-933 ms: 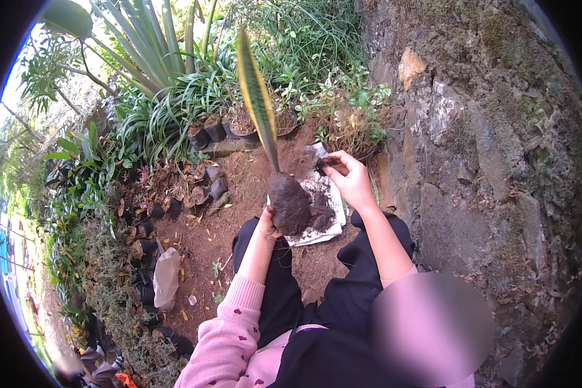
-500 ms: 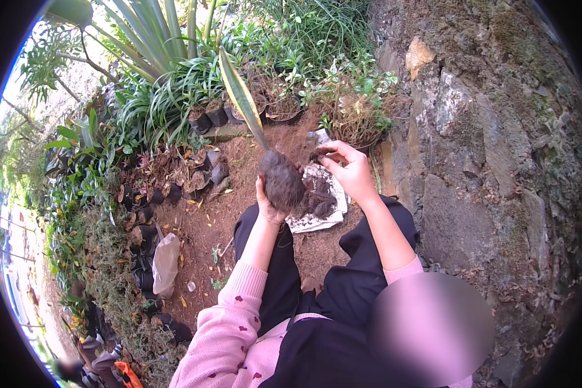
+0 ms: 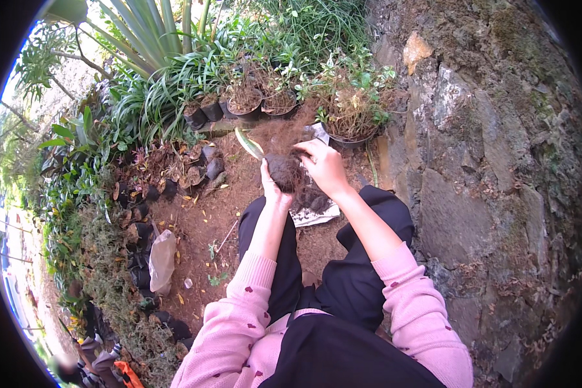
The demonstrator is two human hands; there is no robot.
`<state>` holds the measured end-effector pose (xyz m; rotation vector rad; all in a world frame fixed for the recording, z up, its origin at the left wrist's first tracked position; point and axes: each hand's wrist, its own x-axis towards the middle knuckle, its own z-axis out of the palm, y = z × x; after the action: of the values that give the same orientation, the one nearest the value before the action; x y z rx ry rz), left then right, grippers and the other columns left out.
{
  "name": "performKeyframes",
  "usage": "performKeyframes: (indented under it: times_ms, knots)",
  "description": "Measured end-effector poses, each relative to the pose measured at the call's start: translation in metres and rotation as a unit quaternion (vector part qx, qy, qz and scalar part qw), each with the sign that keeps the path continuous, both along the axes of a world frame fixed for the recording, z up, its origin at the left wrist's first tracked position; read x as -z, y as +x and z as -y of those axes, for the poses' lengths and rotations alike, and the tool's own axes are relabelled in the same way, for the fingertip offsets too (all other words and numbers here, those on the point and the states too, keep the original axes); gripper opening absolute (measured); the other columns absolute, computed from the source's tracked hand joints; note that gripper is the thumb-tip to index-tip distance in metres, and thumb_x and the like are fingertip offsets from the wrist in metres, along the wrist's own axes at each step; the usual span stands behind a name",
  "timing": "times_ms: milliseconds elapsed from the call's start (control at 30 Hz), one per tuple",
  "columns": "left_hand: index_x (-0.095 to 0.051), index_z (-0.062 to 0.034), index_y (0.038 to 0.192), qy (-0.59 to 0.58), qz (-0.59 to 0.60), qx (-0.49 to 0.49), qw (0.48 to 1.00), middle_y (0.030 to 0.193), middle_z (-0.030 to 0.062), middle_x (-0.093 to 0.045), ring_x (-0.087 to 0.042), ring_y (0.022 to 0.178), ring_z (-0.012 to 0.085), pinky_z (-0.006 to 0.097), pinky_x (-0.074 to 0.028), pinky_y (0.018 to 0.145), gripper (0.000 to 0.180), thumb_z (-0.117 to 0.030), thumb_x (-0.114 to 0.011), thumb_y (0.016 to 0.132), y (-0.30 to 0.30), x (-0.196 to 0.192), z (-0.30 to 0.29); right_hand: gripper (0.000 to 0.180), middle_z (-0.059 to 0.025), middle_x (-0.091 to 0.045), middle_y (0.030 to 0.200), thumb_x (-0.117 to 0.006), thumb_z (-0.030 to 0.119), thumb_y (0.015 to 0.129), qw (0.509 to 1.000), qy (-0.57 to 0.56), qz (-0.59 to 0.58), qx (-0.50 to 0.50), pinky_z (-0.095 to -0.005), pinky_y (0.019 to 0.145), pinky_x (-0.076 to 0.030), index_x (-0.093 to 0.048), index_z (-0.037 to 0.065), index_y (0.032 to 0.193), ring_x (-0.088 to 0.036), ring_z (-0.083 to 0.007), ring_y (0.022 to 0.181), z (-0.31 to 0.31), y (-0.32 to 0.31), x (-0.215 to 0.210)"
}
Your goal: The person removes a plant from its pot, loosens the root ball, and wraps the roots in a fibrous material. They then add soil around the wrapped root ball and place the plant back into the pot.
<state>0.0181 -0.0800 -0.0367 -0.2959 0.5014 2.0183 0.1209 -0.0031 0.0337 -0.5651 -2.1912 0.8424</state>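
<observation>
My left hand (image 3: 276, 190) is wrapped round the dark root ball (image 3: 283, 172) of a potted-type plant, out of any pot. One long stiff leaf (image 3: 248, 143), green with pale yellow edges, sticks out of the ball and points away to the far left. The fingers of my right hand (image 3: 323, 166) are pinched at the ball's far right side, against loose brown fibres (image 3: 290, 131). Beneath both hands a white sheet (image 3: 317, 215) lies on the ground with dark clumps of soil (image 3: 314, 200) on it, partly hidden by my hands.
Several black plant pots (image 3: 244, 107) stand in a row beyond. A potted plant with dry stems (image 3: 351, 123) sits at the far right, beside a rock wall (image 3: 472, 194). To the left, a clear plastic bag (image 3: 163, 261) lies by more dark pots.
The root ball has turned and tilted, so its leaf looks shorter and points more to the left. My right hand has moved left from above the sheet to the ball.
</observation>
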Motion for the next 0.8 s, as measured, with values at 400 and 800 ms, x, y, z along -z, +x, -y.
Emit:
performKeyframes:
  times_ms: [400,800]
  knots:
    - [-0.055,-0.0128,0.109,-0.029,-0.056,0.038,0.997,0.100,0.0091,-0.063,-0.062,0.088,0.0253,0.042,-0.053,0.077,0.041,-0.042,-0.063,0.082,-0.010,0.032,-0.004,0.044,-0.0009,-0.064,0.115,-0.053,0.001,0.075,0.940,0.284,0.185,-0.039,-0.0540,0.101,-0.021,-0.064,0.019,0.114,-0.046,-0.0218,0.124,0.033,0.027,0.017]
    - [-0.056,-0.0112,0.114,0.010,-0.074,0.100,0.992,0.106,0.0079,-0.063,-0.061,0.097,0.0262,0.046,-0.048,0.088,0.048,-0.048,-0.058,0.083,0.001,0.018,0.000,0.041,0.0039,-0.063,0.119,-0.057,0.005,0.078,0.969,0.174,0.177,-0.018,-0.0519,0.100,-0.016,-0.066,0.027,0.112,-0.043,-0.0198,0.126,0.018,0.044,0.004]
